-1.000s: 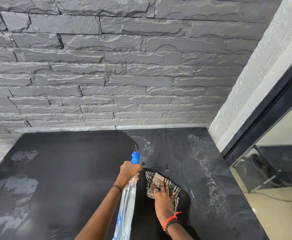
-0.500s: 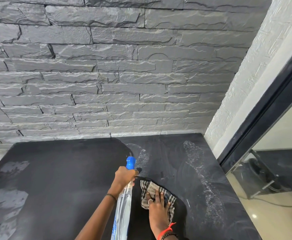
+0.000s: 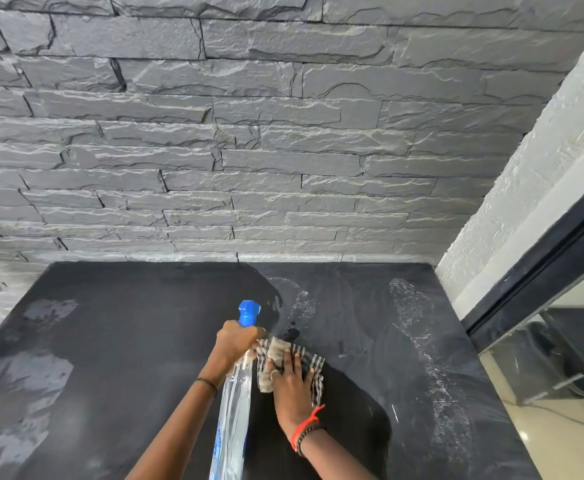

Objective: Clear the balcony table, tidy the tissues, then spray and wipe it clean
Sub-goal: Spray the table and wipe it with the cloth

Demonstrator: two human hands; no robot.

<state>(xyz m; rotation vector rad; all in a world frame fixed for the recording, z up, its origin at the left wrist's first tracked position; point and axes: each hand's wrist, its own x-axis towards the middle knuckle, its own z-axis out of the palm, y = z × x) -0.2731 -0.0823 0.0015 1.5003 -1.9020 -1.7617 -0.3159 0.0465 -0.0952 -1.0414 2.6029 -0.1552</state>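
Observation:
My left hand (image 3: 233, 346) grips the neck of a clear spray bottle (image 3: 232, 420) with a blue nozzle (image 3: 248, 312) that points away from me over the black table (image 3: 110, 341). Just to its right, my right hand (image 3: 290, 382) lies flat with straight fingers on a checked brown cloth (image 3: 276, 351) and presses it onto the tabletop. A small dark wet spot (image 3: 292, 332) sits right in front of the cloth. Whitish wipe streaks (image 3: 418, 341) mark the table's right part.
A grey stone wall (image 3: 249, 150) stands directly behind the table. A white textured wall (image 3: 526, 202) and a black-framed glass door (image 3: 560, 306) close off the right side. Pale patches (image 3: 24, 386) show on the table's left part.
My right hand has slid the cloth a little forward and left, up against the bottle. The view has shifted slightly; my left hand keeps its hold on the bottle.

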